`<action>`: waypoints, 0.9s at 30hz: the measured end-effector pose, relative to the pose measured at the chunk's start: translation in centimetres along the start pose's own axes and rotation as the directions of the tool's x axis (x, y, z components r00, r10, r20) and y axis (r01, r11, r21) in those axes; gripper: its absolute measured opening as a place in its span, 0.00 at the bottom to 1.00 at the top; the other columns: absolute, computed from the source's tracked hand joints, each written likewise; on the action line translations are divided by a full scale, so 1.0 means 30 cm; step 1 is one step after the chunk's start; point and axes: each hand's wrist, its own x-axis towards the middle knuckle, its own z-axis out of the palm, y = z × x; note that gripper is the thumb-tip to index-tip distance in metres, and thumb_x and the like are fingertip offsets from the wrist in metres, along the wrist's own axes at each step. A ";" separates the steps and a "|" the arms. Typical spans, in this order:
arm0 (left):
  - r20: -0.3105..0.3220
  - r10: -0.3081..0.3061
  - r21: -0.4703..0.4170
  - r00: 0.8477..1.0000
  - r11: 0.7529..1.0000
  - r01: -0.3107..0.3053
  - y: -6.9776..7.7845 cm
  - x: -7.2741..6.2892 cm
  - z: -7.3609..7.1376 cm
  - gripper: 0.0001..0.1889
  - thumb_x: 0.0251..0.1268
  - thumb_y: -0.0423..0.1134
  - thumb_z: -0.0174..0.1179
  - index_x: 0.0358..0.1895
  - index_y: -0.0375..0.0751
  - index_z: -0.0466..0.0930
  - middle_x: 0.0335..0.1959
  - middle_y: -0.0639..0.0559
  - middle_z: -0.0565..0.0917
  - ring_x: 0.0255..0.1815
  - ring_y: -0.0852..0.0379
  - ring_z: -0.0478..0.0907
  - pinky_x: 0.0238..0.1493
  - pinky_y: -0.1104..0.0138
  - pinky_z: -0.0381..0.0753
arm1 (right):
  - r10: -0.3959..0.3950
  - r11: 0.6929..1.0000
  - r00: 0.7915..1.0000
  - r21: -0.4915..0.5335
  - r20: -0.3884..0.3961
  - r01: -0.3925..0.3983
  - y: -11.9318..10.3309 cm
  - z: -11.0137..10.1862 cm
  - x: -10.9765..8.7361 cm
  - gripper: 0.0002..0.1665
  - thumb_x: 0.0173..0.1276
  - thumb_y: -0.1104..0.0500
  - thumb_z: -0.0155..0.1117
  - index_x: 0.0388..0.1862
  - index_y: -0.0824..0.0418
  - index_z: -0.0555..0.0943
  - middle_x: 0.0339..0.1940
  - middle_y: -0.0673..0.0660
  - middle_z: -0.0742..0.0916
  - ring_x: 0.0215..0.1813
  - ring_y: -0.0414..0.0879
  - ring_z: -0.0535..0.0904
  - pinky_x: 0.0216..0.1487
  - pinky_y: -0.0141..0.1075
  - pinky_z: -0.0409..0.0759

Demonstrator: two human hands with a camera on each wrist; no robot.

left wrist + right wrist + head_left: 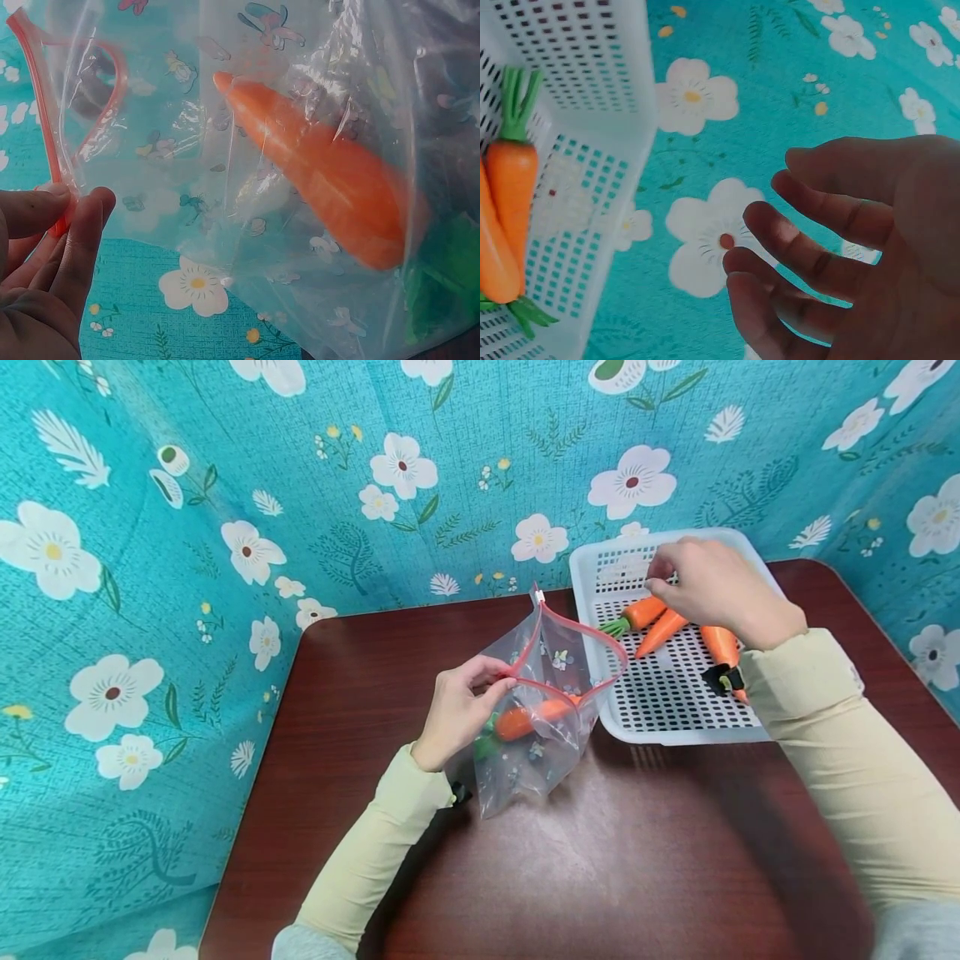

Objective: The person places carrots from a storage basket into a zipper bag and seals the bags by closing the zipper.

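My left hand (459, 710) pinches the red zip rim of a clear plastic zip bag (555, 768) between thumb and fingers. The bag's mouth gapes wide, and a white slider sits at the rim's far corner. Inside lies one orange carrot (322, 180), its green top toward the bag's lower part. Over the white basket (581, 568) hovers my right hand (712, 589), fingers loosely bent and holding nothing. Beneath it are several carrots (662, 631), partly hidden by that hand and wrist. In the right wrist view, two carrots (514, 187) lie side by side in the basket.
The perforated basket stands at the back right of the dark brown table (360, 693), and the bag's rim overlaps its left edge in the head view. A turquoise flowered cloth (465, 485) hangs behind and on both sides.
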 end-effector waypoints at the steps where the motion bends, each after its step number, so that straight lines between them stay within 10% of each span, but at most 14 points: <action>1: 0.000 0.000 -0.002 1.000 1.000 0.000 0.000 -0.001 0.000 0.11 0.56 0.30 0.68 0.42 0.40 0.83 0.36 0.47 0.87 0.33 0.59 0.85 0.43 0.67 0.85 | 0.012 1.000 1.000 0.005 0.006 -0.012 0.009 0.004 0.004 0.15 0.68 0.59 0.52 0.41 0.68 0.81 0.41 0.67 0.85 0.34 0.55 0.78 0.34 0.48 0.74; 7: 0.009 -0.004 -0.018 1.000 1.000 0.004 -0.002 -0.002 0.002 0.11 0.56 0.31 0.68 0.43 0.40 0.82 0.36 0.47 0.87 0.34 0.59 0.85 0.44 0.67 0.85 | 0.122 0.988 0.991 0.086 0.058 -0.127 0.066 0.043 0.022 0.20 0.69 0.59 0.50 0.50 0.74 0.75 0.46 0.75 0.81 0.43 0.64 0.77 0.41 0.55 0.76; 15: 0.013 0.000 -0.016 1.000 1.000 0.000 0.001 -0.002 0.002 0.11 0.57 0.31 0.68 0.43 0.40 0.82 0.36 0.47 0.87 0.34 0.59 0.85 0.44 0.68 0.84 | 0.288 0.926 0.947 0.211 0.140 -0.313 0.131 0.117 0.038 0.29 0.71 0.53 0.51 0.57 0.77 0.67 0.42 0.74 0.79 0.31 0.56 0.75 0.33 0.48 0.74; 27: 0.020 -0.011 -0.016 1.000 1.000 0.011 0.001 -0.006 0.011 0.11 0.56 0.30 0.68 0.43 0.40 0.82 0.37 0.47 0.87 0.36 0.59 0.86 0.45 0.68 0.84 | 0.498 0.797 0.841 0.270 0.212 -0.540 0.208 0.264 0.065 0.35 0.72 0.51 0.49 0.63 0.79 0.58 0.41 0.74 0.76 0.29 0.56 0.78 0.28 0.46 0.77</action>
